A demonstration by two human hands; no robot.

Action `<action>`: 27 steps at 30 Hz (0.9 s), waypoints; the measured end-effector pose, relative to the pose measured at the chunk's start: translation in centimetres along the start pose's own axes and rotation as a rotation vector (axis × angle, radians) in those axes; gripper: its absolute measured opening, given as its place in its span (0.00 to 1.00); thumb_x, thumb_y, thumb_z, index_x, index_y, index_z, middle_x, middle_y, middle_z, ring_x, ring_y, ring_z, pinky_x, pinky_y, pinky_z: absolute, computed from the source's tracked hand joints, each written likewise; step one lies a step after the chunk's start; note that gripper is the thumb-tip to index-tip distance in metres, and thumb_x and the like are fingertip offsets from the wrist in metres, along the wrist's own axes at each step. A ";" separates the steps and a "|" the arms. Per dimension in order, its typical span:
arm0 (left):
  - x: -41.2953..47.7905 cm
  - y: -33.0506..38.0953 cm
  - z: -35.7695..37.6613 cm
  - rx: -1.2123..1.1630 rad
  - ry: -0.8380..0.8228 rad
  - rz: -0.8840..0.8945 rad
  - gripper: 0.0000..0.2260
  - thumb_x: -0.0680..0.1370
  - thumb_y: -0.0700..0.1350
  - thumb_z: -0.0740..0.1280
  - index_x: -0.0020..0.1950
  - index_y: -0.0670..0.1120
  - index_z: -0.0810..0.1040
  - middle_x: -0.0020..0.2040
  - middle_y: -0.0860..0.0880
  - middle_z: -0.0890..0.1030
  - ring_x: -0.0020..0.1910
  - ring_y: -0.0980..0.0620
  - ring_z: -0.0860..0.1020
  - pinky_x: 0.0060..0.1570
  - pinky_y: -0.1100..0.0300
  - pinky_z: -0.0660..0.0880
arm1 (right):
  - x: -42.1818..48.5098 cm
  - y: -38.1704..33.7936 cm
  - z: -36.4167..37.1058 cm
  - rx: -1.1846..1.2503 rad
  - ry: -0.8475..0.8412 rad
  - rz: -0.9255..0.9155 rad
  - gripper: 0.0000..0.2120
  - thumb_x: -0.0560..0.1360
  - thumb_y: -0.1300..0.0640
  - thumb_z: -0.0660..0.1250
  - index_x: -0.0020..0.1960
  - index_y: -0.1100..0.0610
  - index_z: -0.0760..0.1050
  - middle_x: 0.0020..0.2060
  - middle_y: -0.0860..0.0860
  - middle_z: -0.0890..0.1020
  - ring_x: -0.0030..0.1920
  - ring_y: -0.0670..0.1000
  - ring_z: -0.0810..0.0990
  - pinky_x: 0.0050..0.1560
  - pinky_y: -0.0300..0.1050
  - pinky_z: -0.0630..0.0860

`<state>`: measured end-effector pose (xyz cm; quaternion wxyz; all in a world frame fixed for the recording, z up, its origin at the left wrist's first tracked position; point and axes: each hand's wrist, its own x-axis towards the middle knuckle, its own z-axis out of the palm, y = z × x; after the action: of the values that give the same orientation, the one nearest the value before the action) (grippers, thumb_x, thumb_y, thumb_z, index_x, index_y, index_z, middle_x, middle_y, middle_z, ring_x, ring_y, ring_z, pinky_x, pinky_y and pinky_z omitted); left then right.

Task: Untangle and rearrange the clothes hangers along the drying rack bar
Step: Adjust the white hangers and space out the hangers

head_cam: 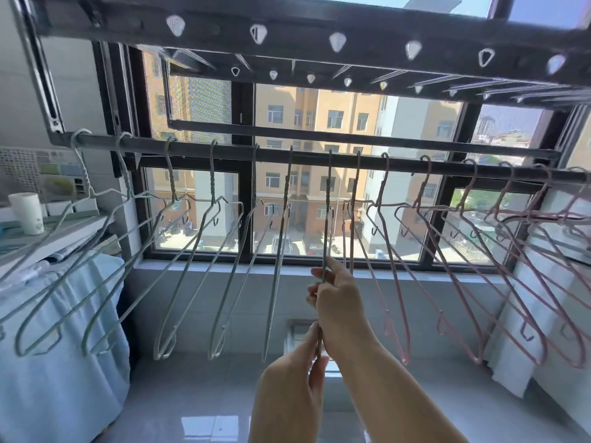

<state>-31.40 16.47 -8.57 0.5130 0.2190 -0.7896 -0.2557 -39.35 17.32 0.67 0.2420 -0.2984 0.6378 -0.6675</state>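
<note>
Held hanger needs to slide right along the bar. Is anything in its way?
Yes. The nearest pink hanger hooks on the bar close beside the held hanger, to its right, with more pink ones beyond. The right hand and left hand grip the held hanger directly.

I count seven green hangers (211,177) on the one bar (310,157), then seven pink hangers (382,183) to their right, though the last pink ones crowd the frame edge and I can't be sure. Two hands: left hand (287,388), right hand (335,302). One white cup (27,212). Six white clips (175,25) along the nearest top rail
</note>
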 end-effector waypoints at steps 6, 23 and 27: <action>-0.4 -0.4 -0.2 0.039 -0.020 0.006 0.26 0.65 0.44 0.68 0.61 0.56 0.69 0.38 0.53 0.85 0.36 0.62 0.80 0.37 0.73 0.76 | 0.0 0.1 0.1 -0.077 -0.004 0.005 0.25 0.76 0.71 0.52 0.71 0.57 0.60 0.48 0.49 0.75 0.43 0.48 0.75 0.43 0.39 0.74; -0.6 -1.0 -6.6 0.199 0.076 -0.073 0.25 0.64 0.36 0.75 0.61 0.45 0.76 0.49 0.48 0.84 0.42 0.55 0.82 0.42 0.69 0.75 | -0.3 -1.1 5.7 -0.426 -0.286 -0.025 0.36 0.74 0.70 0.52 0.75 0.48 0.42 0.57 0.50 0.61 0.40 0.42 0.65 0.38 0.32 0.66; -0.9 -2.2 -6.0 0.166 0.057 -0.086 0.23 0.63 0.32 0.75 0.56 0.44 0.79 0.42 0.50 0.85 0.39 0.62 0.80 0.42 0.80 0.70 | 0.3 0.5 6.2 -0.323 -0.235 0.011 0.38 0.72 0.73 0.51 0.75 0.47 0.44 0.73 0.53 0.59 0.57 0.45 0.72 0.58 0.39 0.71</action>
<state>-25.40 14.22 -8.53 0.5038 0.3017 -0.7831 -0.2048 -35.20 12.70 0.28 0.2676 -0.4057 0.7057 -0.5155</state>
